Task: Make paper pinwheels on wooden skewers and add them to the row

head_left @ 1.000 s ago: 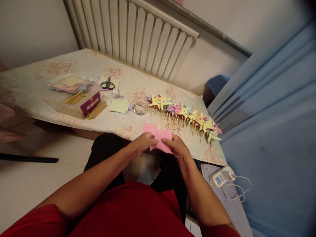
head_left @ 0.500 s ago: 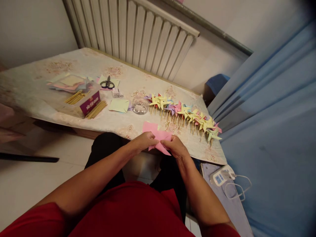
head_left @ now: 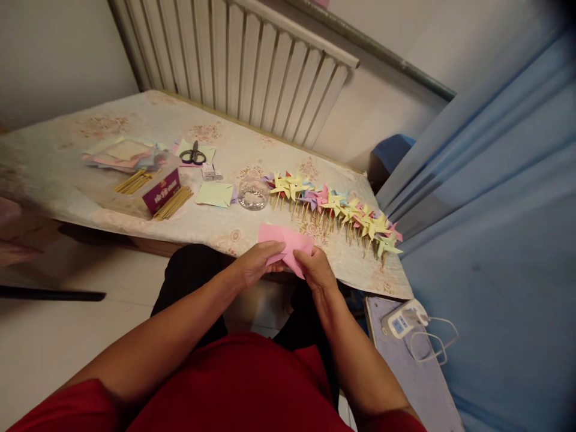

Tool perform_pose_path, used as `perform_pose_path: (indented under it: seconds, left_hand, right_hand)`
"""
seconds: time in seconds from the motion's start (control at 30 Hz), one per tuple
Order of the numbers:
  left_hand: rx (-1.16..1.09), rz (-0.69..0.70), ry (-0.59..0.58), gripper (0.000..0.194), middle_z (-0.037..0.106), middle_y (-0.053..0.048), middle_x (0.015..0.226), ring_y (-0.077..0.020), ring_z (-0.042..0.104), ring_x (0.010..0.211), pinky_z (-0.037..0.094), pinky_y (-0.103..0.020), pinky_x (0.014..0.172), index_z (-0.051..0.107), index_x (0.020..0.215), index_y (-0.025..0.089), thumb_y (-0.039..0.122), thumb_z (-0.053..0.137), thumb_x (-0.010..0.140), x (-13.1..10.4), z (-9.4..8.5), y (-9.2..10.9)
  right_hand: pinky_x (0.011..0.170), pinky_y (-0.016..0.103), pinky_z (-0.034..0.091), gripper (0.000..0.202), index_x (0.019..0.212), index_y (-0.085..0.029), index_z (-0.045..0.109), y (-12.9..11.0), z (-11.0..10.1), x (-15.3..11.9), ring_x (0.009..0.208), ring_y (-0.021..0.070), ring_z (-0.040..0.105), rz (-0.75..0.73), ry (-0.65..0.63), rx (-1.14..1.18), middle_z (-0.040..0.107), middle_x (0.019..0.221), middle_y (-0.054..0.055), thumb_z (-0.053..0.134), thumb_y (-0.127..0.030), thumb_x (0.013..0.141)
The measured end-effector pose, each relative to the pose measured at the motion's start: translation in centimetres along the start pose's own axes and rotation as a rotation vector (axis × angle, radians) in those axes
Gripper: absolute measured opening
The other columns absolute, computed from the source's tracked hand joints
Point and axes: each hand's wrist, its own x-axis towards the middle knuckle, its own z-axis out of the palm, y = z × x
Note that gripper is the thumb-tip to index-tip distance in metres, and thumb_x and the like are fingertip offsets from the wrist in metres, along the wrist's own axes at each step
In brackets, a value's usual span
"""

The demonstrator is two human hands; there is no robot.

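Observation:
Between my two hands is a pink sheet of paper with cuts in it, held at the table's front edge above my lap. My left hand grips its left side, thumb on top and fingers beneath. My right hand pinches the right side, its thumb pressing near the middle of the sheet. Beyond the hands lie a stack of pale green paper squares and a round clear container of small shiny pieces. A row of finished paper pinwheels on sticks rests to the right.
On the left stand a clear box with a purple label, a bundle of thin sticks and loose coloured paper. Dark-handled scissors lie on paper behind small boxes. A power strip with a white cable sits at lower right.
Both thumbs have shifted on the pink paper, the left one now lying flatter across it. The pointed flap that hung low toward my lap has been drawn up.

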Motion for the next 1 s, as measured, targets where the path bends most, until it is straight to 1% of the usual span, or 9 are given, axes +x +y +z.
perform_pose_path:
  seconds: [0.07, 0.17, 0.27, 0.4, 0.57, 0.7, 0.87, 1.0]
  left_hand:
    - [-0.161, -0.018, 0.012, 0.035, 0.069, -0.006, 0.088, -0.0155, 0.064, 0.077, 0.049, -0.027, 0.068, 0.069, 0.091, 0.015, 0.042, 0.078, 0.072, 0.0, 0.0, -0.5]
    - [-0.31, 0.014, 0.025, 0.032, 0.07, -0.005, 0.089, -0.0146, 0.064, 0.08, 0.05, -0.027, 0.073, 0.07, 0.091, 0.016, 0.034, 0.083, 0.068, 0.0, 0.3, -1.3]
    - [-0.342, 0.074, 0.055, 0.03, 0.07, -0.004, 0.088, -0.0133, 0.063, 0.08, 0.048, -0.025, 0.074, 0.071, 0.09, 0.015, 0.025, 0.084, 0.064, -0.1, 1.1, -1.9]
    - [-0.328, 0.12, 0.052, 0.022, 0.067, -0.002, 0.077, -0.0118, 0.059, 0.073, 0.047, -0.024, 0.071, 0.071, 0.078, 0.013, 0.026, 0.082, 0.064, -0.3, 2.3, -2.2]
    - [-0.366, 0.183, 0.149, 0.018, 0.064, 0.001, 0.07, -0.01, 0.054, 0.065, 0.044, -0.023, 0.065, 0.067, 0.07, 0.015, 0.025, 0.08, 0.063, -0.2, 3.5, -1.9]
    - [-0.365, 0.219, 0.213, 0.018, 0.062, 0.002, 0.067, -0.0088, 0.052, 0.062, 0.041, -0.022, 0.062, 0.063, 0.067, 0.015, 0.023, 0.079, 0.062, 0.0, 4.0, -1.7]
    - [-0.354, 0.249, 0.289, 0.021, 0.061, 0.002, 0.066, -0.0089, 0.053, 0.063, 0.04, -0.022, 0.062, 0.06, 0.068, 0.014, 0.024, 0.078, 0.063, 0.4, 4.0, -2.1]
    - [-0.316, 0.258, 0.295, 0.021, 0.061, 0.002, 0.067, -0.0084, 0.052, 0.062, 0.039, -0.022, 0.06, 0.06, 0.071, 0.014, 0.026, 0.077, 0.065, 0.7, 3.8, -2.4]
  right_hand:
    - [0.049, 0.024, 0.037, 0.024, 0.073, -0.017, 0.062, 0.1, 0.3, 0.2, 0.051, 0.0111, 0.046, -0.012, 0.057, 0.051, 0.06, 0.059, -0.004, 0.073, -0.036, 0.061]
    - [0.051, 0.024, 0.039, 0.024, 0.074, -0.017, 0.061, 0.3, 0.9, 0.4, 0.051, 0.0108, 0.047, -0.043, 0.136, 0.118, 0.059, 0.06, -0.004, 0.071, -0.036, 0.062]
    - [0.05, 0.024, 0.038, 0.024, 0.072, -0.017, 0.059, 0.5, 1.7, 0.4, 0.051, 0.0101, 0.044, -0.06, 0.202, 0.138, 0.056, 0.059, -0.005, 0.07, -0.036, 0.063]
    - [0.05, 0.023, 0.038, 0.025, 0.073, -0.017, 0.058, 0.9, 2.5, 0.3, 0.053, 0.0098, 0.044, -0.083, 0.273, 0.111, 0.054, 0.06, -0.006, 0.07, -0.038, 0.065]
    - [0.047, 0.023, 0.035, 0.025, 0.066, -0.019, 0.053, 1.4, 3.1, 0.2, 0.05, 0.0088, 0.04, -0.095, 0.289, 0.141, 0.047, 0.055, -0.008, 0.07, -0.037, 0.066]
    - [0.047, 0.022, 0.035, 0.026, 0.064, -0.019, 0.052, 1.4, 3.7, 0.0, 0.049, 0.0085, 0.041, -0.098, 0.298, 0.211, 0.048, 0.054, -0.008, 0.072, -0.036, 0.065]
    - [0.052, 0.024, 0.041, 0.024, 0.067, -0.018, 0.056, 0.9, 4.4, -0.3, 0.053, 0.01, 0.049, -0.079, 0.308, 0.318, 0.055, 0.058, -0.006, 0.074, -0.034, 0.062]
    - [0.057, 0.025, 0.047, 0.021, 0.073, -0.017, 0.062, 0.9, 4.8, -0.5, 0.059, 0.0122, 0.056, -0.084, 0.279, 0.377, 0.062, 0.064, -0.004, 0.073, -0.032, 0.064]
